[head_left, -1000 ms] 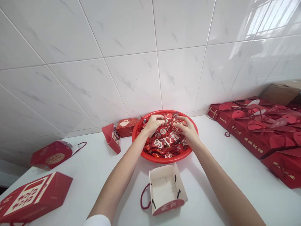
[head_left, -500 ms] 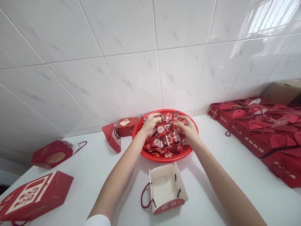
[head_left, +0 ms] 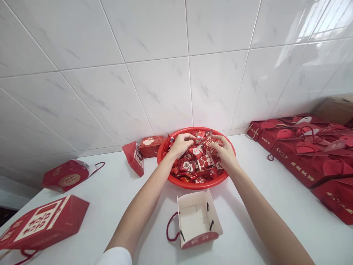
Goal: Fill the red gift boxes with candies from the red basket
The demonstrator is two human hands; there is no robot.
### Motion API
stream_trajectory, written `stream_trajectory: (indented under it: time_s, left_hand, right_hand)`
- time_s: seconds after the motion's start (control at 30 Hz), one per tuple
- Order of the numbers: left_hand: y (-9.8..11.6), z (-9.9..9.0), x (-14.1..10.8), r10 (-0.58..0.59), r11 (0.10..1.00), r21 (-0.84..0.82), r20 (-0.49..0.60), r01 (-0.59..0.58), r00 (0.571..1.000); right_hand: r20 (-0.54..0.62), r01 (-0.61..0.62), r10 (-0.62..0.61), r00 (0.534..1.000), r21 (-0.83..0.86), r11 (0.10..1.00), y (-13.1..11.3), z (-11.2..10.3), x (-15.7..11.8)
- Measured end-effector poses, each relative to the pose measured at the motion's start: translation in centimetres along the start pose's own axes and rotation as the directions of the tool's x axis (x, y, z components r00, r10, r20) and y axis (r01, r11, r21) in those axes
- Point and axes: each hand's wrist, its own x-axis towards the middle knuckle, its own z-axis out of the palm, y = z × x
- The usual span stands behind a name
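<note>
A red plastic basket [head_left: 198,186] full of red wrapped candies [head_left: 205,161] stands on the white table near the wall. My left hand [head_left: 182,144] is over its back left part, fingers bent together; what they hold, if anything, is too small to make out. At the right side of the basket, my right hand [head_left: 224,150] has its thumb and fingers on either side of a red patterned packet [head_left: 211,143]. Just in front of the basket sits an open box [head_left: 194,221], white inside, with a dark red cord handle at its left.
Several red gift boxes [head_left: 299,162] line the right side. On the left lie a large red box [head_left: 46,222] and a smaller one [head_left: 66,176]. Left of the basket are a folded red carton [head_left: 134,159] and a red box [head_left: 150,146]. A tiled wall [head_left: 160,92] rises behind.
The whole view has shifted slightly, with things appearing a little further right. My left hand has moved slightly away from the candies at the middle. My right hand stays beside the patterned packet.
</note>
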Motion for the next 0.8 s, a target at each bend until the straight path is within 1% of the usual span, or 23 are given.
stream_trajectory:
  time_s: [0.07,0.13,0.2,0.27,0.37,0.43,0.47,0.53,0.6,0.7,0.8]
  left_hand:
    - [0.0,-0.3,0.0,0.011,1.000,0.007,-0.012,-0.011,1.000]
    - [0.0,-1.1,0.0,0.039,0.998,0.043,-0.025,-0.038,0.999]
    - [0.2,-2.7,-0.2,0.073,0.991,0.114,-0.020,-0.070,0.997]
    - [0.5,-4.6,-0.6,0.100,0.975,0.199,-0.010,-0.096,0.995]
    - [1.0,-7.6,-1.3,0.103,0.939,0.328,0.009,-0.100,0.995]
    - [1.2,-8.9,-1.8,0.094,0.903,0.419,0.031,-0.099,0.995]
    - [1.2,-9.2,-2.1,0.098,0.880,0.463,0.040,-0.105,0.994]
    - [1.1,-9.2,-2.5,0.129,0.833,0.535,0.056,-0.139,0.990]
    - [0.9,-8.2,-2.6,0.174,0.789,0.582,0.095,-0.197,0.980]
    - [0.7,-5.5,-2.4,0.210,0.729,0.619,0.204,-0.293,0.956]
    - [0.5,-2.5,-1.5,0.202,0.640,0.671,0.323,-0.375,0.924]
  right_hand:
    - [-0.009,0.007,-0.007,1.000,-0.012,1.000,0.1,0.0,0.1]
    - [-0.019,0.006,-0.006,1.000,-0.012,1.000,0.1,0.0,0.1]
    - [-0.023,-0.008,0.008,1.000,-0.015,1.000,0.1,-0.1,0.0]
    - [-0.024,-0.022,0.021,0.999,-0.015,1.000,0.1,-0.1,0.0]
    - [-0.037,-0.025,0.026,0.999,0.017,1.000,0.2,-0.1,-0.1]
    - [-0.065,-0.017,0.019,0.998,0.039,0.999,0.1,0.0,-0.1]
    - [-0.081,-0.013,0.017,0.997,0.052,0.999,0.0,0.0,-0.1]
    - [-0.113,-0.015,0.024,0.993,0.083,0.996,-0.2,0.1,-0.2]
    - [-0.150,-0.017,0.034,0.988,0.109,0.994,-0.4,0.2,-0.3]
    - [-0.184,-0.019,0.042,0.982,0.126,0.992,-0.7,0.3,-0.4]
    - [-0.183,-0.011,0.036,0.982,0.138,0.990,-0.7,0.3,-0.4]
